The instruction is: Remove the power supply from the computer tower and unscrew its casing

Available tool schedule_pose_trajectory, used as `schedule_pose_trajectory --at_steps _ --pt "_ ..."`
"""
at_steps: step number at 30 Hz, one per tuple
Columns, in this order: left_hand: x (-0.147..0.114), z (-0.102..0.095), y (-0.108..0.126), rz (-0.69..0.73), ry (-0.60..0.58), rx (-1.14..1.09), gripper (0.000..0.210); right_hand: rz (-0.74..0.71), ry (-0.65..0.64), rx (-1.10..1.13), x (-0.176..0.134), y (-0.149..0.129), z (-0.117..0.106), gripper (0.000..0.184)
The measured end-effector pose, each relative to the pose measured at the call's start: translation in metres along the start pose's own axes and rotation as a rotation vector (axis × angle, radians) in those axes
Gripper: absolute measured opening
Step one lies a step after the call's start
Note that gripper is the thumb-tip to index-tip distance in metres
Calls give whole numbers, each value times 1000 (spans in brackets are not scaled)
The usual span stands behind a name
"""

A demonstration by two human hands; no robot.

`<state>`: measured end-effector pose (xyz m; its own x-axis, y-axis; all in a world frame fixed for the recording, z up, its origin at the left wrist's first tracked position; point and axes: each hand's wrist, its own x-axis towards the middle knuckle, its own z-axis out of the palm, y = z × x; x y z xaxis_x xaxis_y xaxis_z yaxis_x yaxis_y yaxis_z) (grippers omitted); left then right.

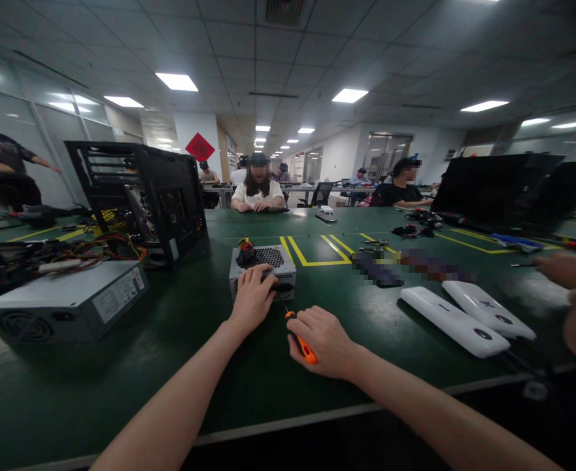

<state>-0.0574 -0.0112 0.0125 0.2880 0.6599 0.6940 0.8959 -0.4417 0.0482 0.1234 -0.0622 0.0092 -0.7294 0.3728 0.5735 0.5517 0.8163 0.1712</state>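
A grey metal computer power supply (278, 257) sits on the green table in front of me, its perforated top showing and a dark bundle of cables (245, 254) at its back left. My left hand (252, 297) is closed over its near side, fingers on the top edge. In my right hand (324, 340) is a screwdriver (309, 353) with an orange and black handle, gripped in a fist. Its thin shaft points up and left to the power supply's near face. Whether the tip sits in a screw, I cannot tell.
To the left lie another power supply (67, 297) and an open black computer case (163, 209). Two white devices (457, 320) rest on the right, near a co-worker's hand (562, 269). Across the table sits a person (257, 193). Yellow tape (324, 263) marks the tabletop.
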Motion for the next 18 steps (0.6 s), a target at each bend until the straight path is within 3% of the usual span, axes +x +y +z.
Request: schedule_pose_trajectory --at_steps 5,18 --pt "1 0 1 -21 -7 -16 19 -61 -86 -34 0 1 -6 8" --pt "2 -1 -3 -47 -19 -27 17 -122 -124 -18 -1 9 -10 5"
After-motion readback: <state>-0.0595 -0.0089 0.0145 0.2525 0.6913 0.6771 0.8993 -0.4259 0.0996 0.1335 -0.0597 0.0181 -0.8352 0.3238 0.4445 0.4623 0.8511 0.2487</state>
